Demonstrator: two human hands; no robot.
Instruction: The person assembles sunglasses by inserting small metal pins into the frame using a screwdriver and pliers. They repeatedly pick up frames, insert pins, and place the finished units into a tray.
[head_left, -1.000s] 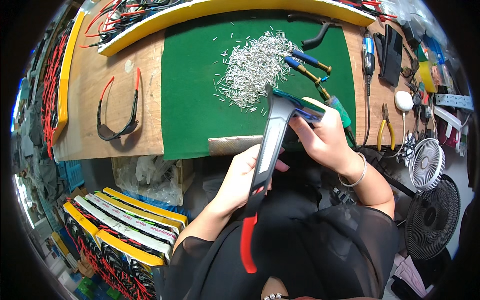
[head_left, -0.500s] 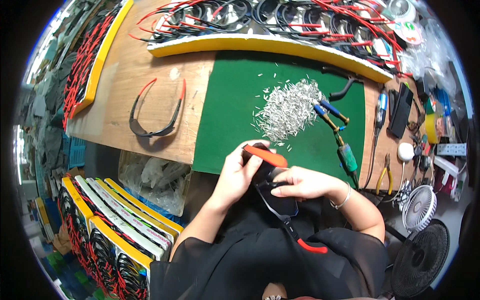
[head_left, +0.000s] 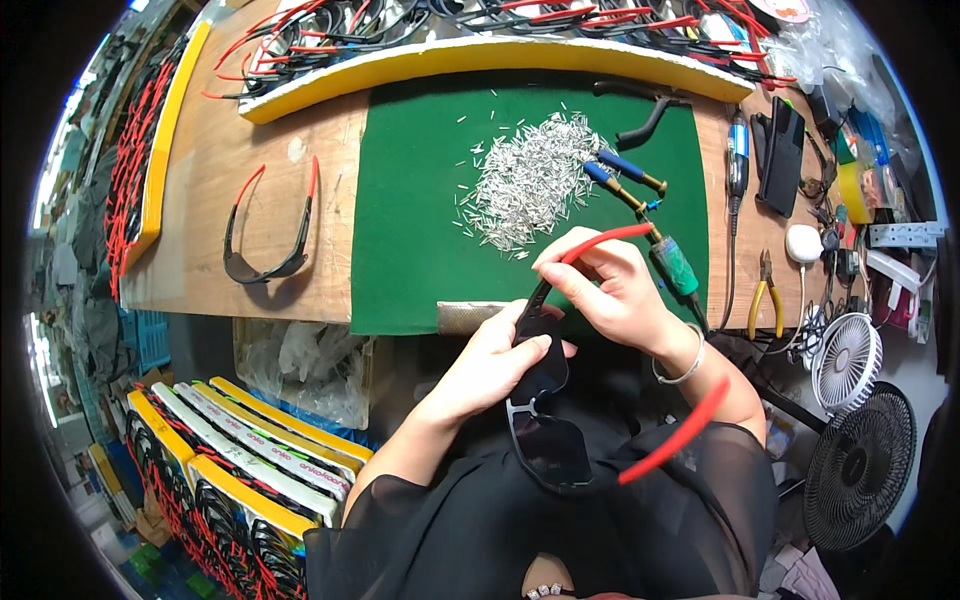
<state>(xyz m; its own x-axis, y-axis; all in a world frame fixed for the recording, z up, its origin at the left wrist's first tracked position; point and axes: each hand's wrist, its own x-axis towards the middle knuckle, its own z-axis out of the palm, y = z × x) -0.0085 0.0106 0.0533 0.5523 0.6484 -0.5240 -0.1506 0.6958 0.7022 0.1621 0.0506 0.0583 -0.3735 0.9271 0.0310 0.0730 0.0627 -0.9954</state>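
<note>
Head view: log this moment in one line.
left hand: holds sunglasses at one lens | right hand: pinches their red-tipped temple | green mat: heap of silver pins, green-handled tool

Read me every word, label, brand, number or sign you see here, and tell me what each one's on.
White strip in the lower-left stack: pink repeated lettering; I won't copy out printed wording.
Round pale disc, top right: reddish marks, cut off and too small to read.
Black fan, hub: mark too small to read.
Held sunglasses: nothing legible.
</note>
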